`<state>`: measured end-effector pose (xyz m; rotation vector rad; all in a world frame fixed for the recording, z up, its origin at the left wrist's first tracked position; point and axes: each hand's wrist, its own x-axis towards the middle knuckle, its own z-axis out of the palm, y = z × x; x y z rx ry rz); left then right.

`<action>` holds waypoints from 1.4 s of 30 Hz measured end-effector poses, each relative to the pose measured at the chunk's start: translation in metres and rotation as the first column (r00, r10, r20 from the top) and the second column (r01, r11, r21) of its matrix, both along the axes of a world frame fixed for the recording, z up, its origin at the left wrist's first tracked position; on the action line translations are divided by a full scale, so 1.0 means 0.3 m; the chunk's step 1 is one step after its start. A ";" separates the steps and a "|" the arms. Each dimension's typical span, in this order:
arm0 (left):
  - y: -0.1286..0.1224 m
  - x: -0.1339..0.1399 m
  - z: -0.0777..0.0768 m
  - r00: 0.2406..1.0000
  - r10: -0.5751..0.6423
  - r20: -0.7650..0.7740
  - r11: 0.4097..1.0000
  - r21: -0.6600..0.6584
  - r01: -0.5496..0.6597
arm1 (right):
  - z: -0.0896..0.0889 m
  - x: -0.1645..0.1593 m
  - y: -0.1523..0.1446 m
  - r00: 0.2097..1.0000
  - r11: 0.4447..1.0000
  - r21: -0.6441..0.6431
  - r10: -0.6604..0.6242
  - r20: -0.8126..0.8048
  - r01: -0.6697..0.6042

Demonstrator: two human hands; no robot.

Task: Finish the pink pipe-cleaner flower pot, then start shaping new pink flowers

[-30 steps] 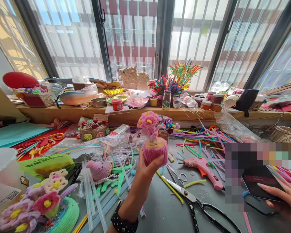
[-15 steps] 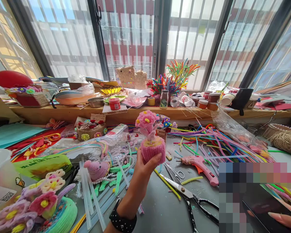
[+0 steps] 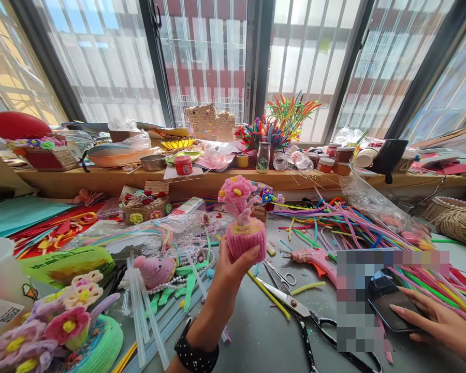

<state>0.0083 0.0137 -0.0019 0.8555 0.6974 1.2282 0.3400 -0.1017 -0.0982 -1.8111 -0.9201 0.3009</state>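
Note:
My left hand (image 3: 233, 261), with a black polka-dot band at the wrist, is wrapped round a pink ribbed pot of fuzzy flowers (image 3: 246, 238). It holds the pot upright above the table, thumb across the front. Pink blooms with yellow centres rise from the pot. At the right, my right hand (image 3: 437, 318) grips a dark smartphone (image 3: 396, 305), fingers across its face; part of its surroundings is pixelated. Between the hands lie large black-handled scissors (image 3: 295, 303), small scissors (image 3: 281, 274) and a pink glue gun (image 3: 310, 256), partly covered by the pixelated patch.
Clear glue sticks (image 3: 140, 311), a purple knitted piece (image 3: 155, 272) and a green-based flower pot (image 3: 101, 342) lie at left. Loose pipe cleaners (image 3: 373, 233) spread at right, near a twine ball (image 3: 460, 225). Jars and a red tub (image 3: 183, 165) line the window ledge (image 3: 217, 178).
My right hand has brought the phone away from the camera, down toward the table, so more of both shows. My left hand and the flower pot have hardly moved.

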 end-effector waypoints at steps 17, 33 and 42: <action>0.015 -0.004 -0.018 0.998 -0.006 -0.064 1.000 0.022 0.007 | 0.423 -0.429 0.254 0.729 0.923 -0.098 0.356 0.585 -0.372; -0.010 0.028 -0.029 0.974 0.111 -0.197 0.988 0.126 -0.087 | 0.456 -0.576 0.284 0.657 0.707 0.165 0.509 0.557 -0.687; -0.021 0.029 -0.016 0.977 0.093 -0.191 0.990 0.120 -0.070 | 0.436 -0.554 0.290 0.668 0.737 0.171 0.457 0.588 -0.654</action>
